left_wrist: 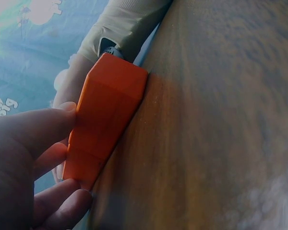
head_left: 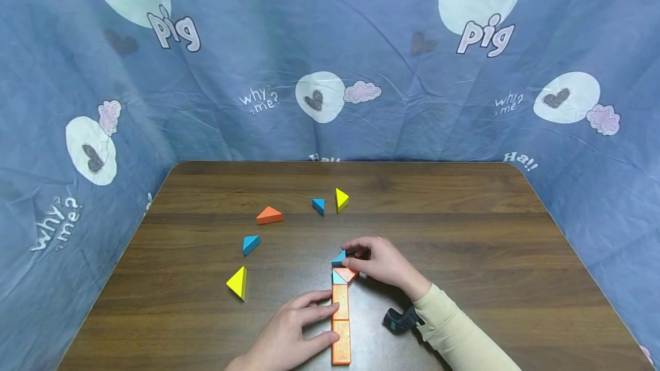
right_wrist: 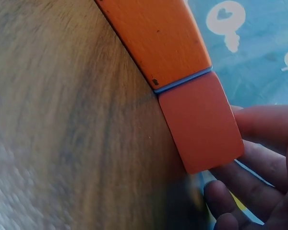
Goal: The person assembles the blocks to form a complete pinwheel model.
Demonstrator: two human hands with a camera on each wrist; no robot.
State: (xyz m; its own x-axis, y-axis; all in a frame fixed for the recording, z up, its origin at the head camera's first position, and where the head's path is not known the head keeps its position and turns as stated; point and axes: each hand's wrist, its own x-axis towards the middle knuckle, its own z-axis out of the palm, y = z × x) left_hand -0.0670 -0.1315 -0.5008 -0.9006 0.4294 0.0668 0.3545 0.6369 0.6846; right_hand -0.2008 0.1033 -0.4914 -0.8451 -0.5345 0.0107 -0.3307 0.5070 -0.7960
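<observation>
Two orange rectangular blocks lie end to end in a column on the table. At the column's far end sit a blue triangular block and an orange triangular block, side by side. Just beyond them my right hand pinches another blue triangular block between thumb and fingers. My left hand touches the column's left side with extended fingertips. In the left wrist view the orange blocks stand beside those fingertips. The right wrist view shows the orange triangle's side; the pinched block is hidden there.
Loose triangular blocks lie toward the back and left: yellow, blue, orange, blue and yellow. A black wrist device is beside the right sleeve. Blue printed cloth hangs behind the wooden table.
</observation>
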